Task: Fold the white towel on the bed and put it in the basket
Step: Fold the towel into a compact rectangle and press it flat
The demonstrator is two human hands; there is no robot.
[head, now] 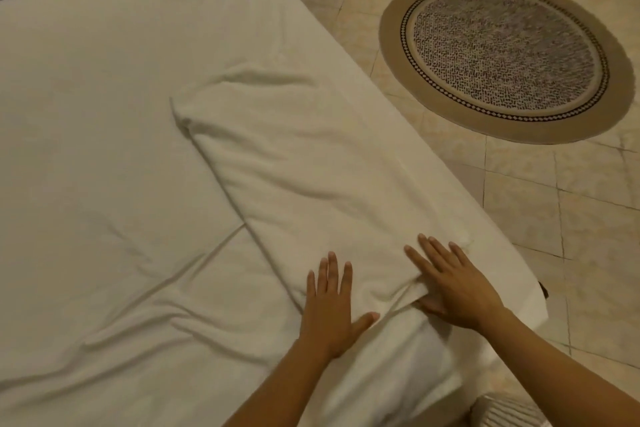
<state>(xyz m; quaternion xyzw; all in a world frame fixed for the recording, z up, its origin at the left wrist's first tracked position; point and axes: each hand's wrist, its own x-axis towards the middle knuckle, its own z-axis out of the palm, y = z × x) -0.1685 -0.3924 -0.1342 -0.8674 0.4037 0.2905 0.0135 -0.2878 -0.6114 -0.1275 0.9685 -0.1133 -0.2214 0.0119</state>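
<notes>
The white towel lay on the bed as a long band, running from the middle of the frame down to the lower centre beside the bed's right edge; it looked doubled over lengthwise, with a thick rounded fold along its left side, though the number of layers could not be told. Both hands rested flat on its near end; the left hand lay with fingers straight and thumb spread at the lower centre, and its grip was released, pressing rather than grasping; the right hand lay just beside it to the right, fingers straight and spread over the cloth, its thumb tucked at or under a raised lip of towel, so its grip too seemed released and held nothing closed. The far end of the towel, toward the centre of the frame, was rumpled and rounded rather than squared. Judged from this, the first lengthwise fold was done and was being smoothed; the crosswise folds were left, as was the carry; no basket was visible anywhere in the frame. A round rug lay on the tiled floor at the upper right.
</notes>
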